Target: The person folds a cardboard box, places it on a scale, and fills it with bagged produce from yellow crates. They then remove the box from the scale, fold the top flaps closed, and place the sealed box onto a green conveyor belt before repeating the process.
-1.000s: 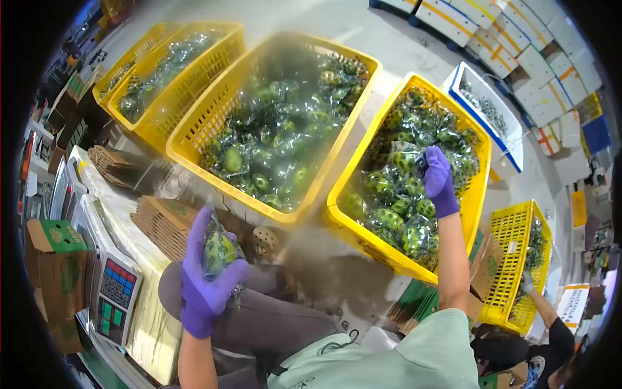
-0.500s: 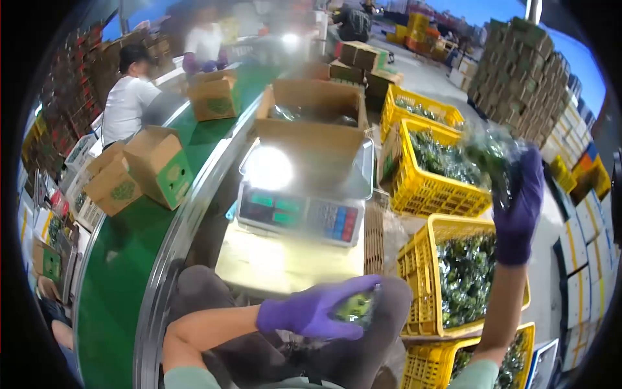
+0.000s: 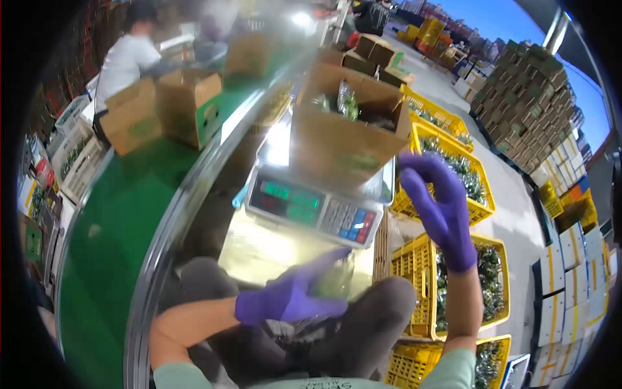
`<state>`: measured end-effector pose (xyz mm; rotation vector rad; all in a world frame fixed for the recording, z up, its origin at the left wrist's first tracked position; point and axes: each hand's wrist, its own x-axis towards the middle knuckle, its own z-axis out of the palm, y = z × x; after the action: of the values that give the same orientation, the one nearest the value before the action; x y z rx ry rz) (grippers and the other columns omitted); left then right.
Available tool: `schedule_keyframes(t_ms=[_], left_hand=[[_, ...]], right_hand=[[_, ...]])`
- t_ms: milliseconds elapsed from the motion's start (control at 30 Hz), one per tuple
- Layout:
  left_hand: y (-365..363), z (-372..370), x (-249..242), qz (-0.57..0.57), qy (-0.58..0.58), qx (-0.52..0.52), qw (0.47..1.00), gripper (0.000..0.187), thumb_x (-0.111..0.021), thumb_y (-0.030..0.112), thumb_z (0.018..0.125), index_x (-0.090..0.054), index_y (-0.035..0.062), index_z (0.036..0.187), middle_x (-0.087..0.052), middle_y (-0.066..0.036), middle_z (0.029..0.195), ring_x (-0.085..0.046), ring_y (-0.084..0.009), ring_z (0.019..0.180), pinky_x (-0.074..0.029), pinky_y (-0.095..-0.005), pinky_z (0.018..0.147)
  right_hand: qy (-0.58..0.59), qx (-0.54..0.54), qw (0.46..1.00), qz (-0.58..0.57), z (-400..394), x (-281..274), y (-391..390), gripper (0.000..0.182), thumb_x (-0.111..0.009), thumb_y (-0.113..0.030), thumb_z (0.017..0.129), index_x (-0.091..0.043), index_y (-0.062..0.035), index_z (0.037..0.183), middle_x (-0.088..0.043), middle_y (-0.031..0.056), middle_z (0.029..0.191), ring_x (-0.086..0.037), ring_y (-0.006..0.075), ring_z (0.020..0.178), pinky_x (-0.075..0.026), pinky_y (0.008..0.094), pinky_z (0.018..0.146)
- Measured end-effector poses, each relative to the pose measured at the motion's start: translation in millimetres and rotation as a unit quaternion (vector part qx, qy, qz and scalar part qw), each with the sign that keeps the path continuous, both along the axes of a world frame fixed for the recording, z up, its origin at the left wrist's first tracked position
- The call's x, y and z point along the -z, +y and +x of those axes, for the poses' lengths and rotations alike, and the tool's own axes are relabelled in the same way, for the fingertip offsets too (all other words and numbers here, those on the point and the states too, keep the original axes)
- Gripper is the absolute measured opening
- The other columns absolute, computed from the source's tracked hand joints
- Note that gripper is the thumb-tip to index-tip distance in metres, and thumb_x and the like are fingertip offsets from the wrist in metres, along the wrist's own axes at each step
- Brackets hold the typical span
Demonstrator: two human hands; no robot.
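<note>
My left hand point(image 3: 291, 292), in a purple glove, is above my lap with its fingers around a clear plastic bag of green produce point(image 3: 338, 275), blurred by motion. My right hand point(image 3: 446, 211), also gloved in purple, is raised by the right side of an open cardboard box point(image 3: 340, 146). Its fingers are curved and apart, with nothing between them. That box rests on a digital scale point(image 3: 311, 207) with lit green digits. Inside the box a clear bag with green produce point(image 3: 348, 102) stands upright near the back wall.
Yellow crates point(image 3: 414, 285) of bagged greens line my right side. On my left runs a green conveyor belt point(image 3: 116, 227) carrying open cardboard boxes point(image 3: 188, 104). A person in a white shirt point(image 3: 123, 65) is beyond it. Stacked cartons point(image 3: 525, 104) stand at far right.
My right hand has swung left from above the crates to the box, and the bag it held has left it. A bag now shows upright in the box. My view has shifted.
</note>
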<state>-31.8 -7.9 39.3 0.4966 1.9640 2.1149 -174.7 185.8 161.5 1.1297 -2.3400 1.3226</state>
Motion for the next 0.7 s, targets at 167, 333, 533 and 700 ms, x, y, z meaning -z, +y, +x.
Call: schedule_keyframes(t_ms=[167,333,533,700], left_hand=[[51,-6,-21,0.105,-0.056,-0.044,0.992,0.094,-0.061,0.032,0.092,0.004,-0.0033,0.150,-0.042,-0.019,0.134,-0.043,-0.0235,0.125,-0.034,-0.0326,0.106],[105,3,-12,-0.058,0.063,0.085,0.993,0.095,-0.060,0.046,0.091,-0.006,-0.0075,0.148,-0.028,-0.032,0.146,-0.029,-0.0344,0.139,-0.028,-0.0399,0.112],[95,13,-18,-0.095,0.059,0.260,0.959,0.085,-0.060,0.047,0.090,-0.026,-0.0115,0.142,-0.037,-0.033,0.142,-0.039,-0.0381,0.133,-0.031,-0.0399,0.111],[7,-25,-43,-0.191,0.038,0.143,0.970,0.044,-0.059,0.024,0.095,-0.053,-0.0027,0.129,-0.065,-0.016,0.113,-0.062,-0.0205,0.106,-0.048,-0.0325,0.093]], right_hand=[[-0.414,-0.088,0.892,-0.156,116,63,35,0.114,-0.079,-0.049,0.071,-0.013,0.0007,0.149,-0.032,0.0189,0.146,-0.038,0.0306,0.133,-0.033,0.0420,0.108],[-0.337,0.107,0.906,-0.231,134,122,108,0.080,-0.072,-0.013,0.080,-0.028,-0.0034,0.146,-0.053,0.0126,0.130,-0.059,0.0217,0.109,-0.050,0.0341,0.092],[-0.070,0.505,0.838,-0.196,168,149,307,0.042,-0.061,-0.017,0.093,-0.047,-0.0061,0.132,-0.061,0.0102,0.113,-0.062,0.0164,0.091,-0.054,0.0299,0.073],[-0.119,0.752,0.543,0.353,230,188,429,0.070,-0.067,-0.021,0.088,-0.033,0.0012,0.145,-0.043,0.0233,0.143,-0.038,0.0327,0.135,-0.030,0.0461,0.111]])
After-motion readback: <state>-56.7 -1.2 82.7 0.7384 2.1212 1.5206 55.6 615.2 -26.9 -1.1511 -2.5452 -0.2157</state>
